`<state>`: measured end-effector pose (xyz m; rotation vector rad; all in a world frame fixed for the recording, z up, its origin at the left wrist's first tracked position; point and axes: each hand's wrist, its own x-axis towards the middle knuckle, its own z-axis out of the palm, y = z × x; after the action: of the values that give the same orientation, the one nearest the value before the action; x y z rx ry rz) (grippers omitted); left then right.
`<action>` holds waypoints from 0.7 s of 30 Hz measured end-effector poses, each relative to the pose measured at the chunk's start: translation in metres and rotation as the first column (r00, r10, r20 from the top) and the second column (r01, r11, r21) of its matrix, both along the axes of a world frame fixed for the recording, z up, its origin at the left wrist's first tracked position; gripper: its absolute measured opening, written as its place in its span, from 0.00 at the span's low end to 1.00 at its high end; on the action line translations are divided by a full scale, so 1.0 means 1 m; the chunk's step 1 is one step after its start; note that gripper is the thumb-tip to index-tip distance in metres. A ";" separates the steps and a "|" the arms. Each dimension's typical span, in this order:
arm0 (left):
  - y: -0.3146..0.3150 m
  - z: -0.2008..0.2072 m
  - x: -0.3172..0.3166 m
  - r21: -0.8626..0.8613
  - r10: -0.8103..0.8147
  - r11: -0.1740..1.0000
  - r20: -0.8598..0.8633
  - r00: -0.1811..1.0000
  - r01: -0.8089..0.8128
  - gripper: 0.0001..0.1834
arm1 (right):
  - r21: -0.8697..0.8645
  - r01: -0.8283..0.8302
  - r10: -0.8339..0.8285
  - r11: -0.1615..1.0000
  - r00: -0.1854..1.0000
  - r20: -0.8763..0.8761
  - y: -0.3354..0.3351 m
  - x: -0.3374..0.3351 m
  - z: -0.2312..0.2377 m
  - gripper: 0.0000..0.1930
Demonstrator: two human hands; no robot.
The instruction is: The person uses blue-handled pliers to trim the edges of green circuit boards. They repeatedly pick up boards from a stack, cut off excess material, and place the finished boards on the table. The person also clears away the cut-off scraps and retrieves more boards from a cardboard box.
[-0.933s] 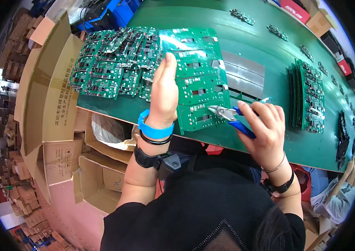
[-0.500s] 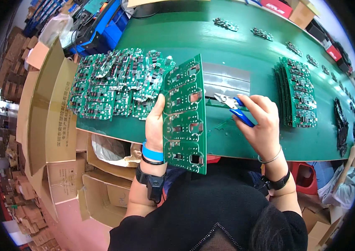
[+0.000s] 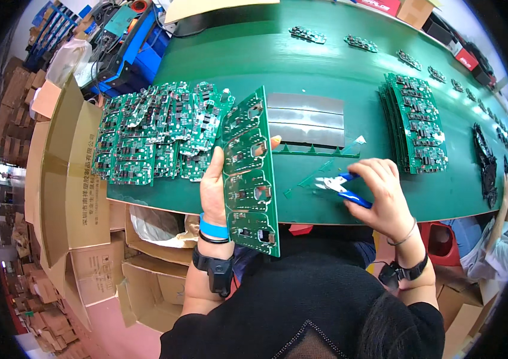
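Observation:
My left hand (image 3: pixel 213 186) is closed round the left edge of a green circuit board panel (image 3: pixel 251 197), which stands tilted over the table's front edge. The panel carries several joined boards with cut-out openings. A fingertip shows past its far side. To the right, my right hand (image 3: pixel 382 194) grips blue-handled side cutters (image 3: pixel 349 190), their jaws pointing left and apart from the panel. Thin green strips of board scrap (image 3: pixel 307 179) lie on the table between the two. Behind them is a dark grey flat plate (image 3: pixel 306 119) with a green toothed strip (image 3: pixel 316 152) along its front.
Loose circuit boards (image 3: pixel 158 131) are piled at the left of the green table (image 3: pixel 236 54). A stack of panels (image 3: pixel 415 122) stands at the right. Small boards (image 3: pixel 361 43) sit in a row toward the back. Open cardboard boxes (image 3: pixel 152 284) stand left of the table, by a blue crate (image 3: pixel 149 63).
The cutters in my right hand have moved down and nearer to me, away from the plate. The panel in my left hand has turned more edge-on. The whole view has shifted slightly.

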<state>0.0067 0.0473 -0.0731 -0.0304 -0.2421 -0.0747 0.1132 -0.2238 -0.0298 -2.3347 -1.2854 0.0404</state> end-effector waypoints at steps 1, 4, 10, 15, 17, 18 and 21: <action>0.000 0.001 0.000 0.002 -0.002 1.000 -0.025 1.000 0.002 0.35 | -0.038 0.007 -0.006 0.999 1.000 0.026 -0.010 0.001 -0.003 0.29; 0.000 0.004 0.000 0.007 -0.015 1.000 -0.068 0.998 0.016 0.35 | -0.134 0.066 -0.054 0.989 0.995 0.089 -0.025 0.001 -0.011 0.31; -0.006 0.001 0.004 0.086 -0.024 0.996 -0.120 0.992 0.035 0.34 | 0.031 -0.016 0.014 0.999 0.997 0.075 0.023 0.004 -0.005 0.28; -0.008 0.012 0.001 0.140 -0.008 0.990 -0.164 0.986 0.032 0.35 | -0.075 -0.100 0.115 0.992 0.963 0.242 0.050 0.010 -0.029 0.22; -0.006 0.010 -0.001 0.132 -0.032 0.990 -0.151 0.988 0.053 0.36 | 0.010 -0.117 0.112 0.993 0.968 0.224 0.048 0.008 -0.030 0.20; -0.004 0.010 -0.001 0.142 -0.041 0.988 -0.154 0.987 0.063 0.36 | 0.052 -0.119 0.108 0.992 0.979 0.174 0.048 0.010 -0.028 0.21; -0.008 0.006 0.001 0.118 -0.089 0.986 -0.202 0.975 0.114 0.37 | 0.290 -0.113 0.096 0.950 0.993 0.072 0.059 0.007 -0.019 0.19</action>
<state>0.0076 0.0391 -0.0670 0.0786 -0.0376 -0.1884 0.1204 -0.1649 -0.0483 -2.0279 -1.3416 -0.1735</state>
